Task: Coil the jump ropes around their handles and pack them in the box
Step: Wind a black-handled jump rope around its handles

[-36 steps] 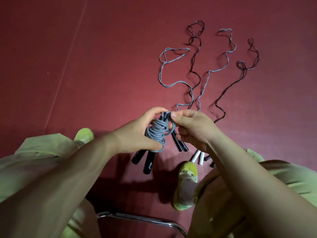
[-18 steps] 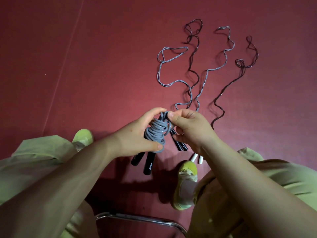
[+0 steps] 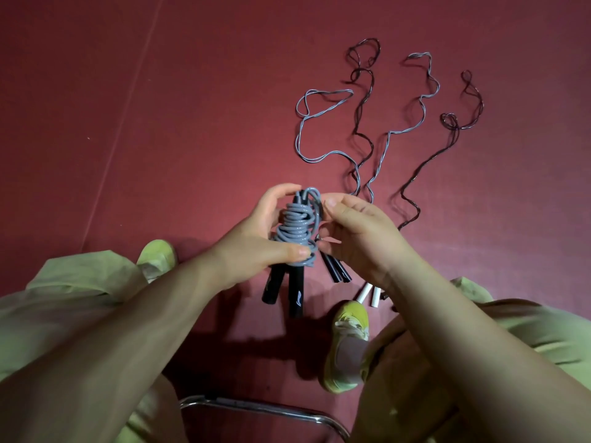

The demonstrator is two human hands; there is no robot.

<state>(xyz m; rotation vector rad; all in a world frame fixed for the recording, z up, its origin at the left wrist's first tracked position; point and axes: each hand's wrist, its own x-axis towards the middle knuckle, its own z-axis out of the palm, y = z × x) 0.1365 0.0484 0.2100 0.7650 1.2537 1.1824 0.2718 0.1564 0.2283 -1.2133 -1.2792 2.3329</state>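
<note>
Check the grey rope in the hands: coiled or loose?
Coiled. The grey rope is bunched in many turns around its black handles, gripped by the left hand; the right hand pinches its top loop.

place: gym-like room | red mat floor | jump ropes

Red floor — yellow-green shoes, chrome chair rail below.

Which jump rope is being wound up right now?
Look above the red floor, between the two hands. The grey jump rope sits bunched around two black handles in the left hand. Its neighbours lie uncoiled on the floor.
</note>
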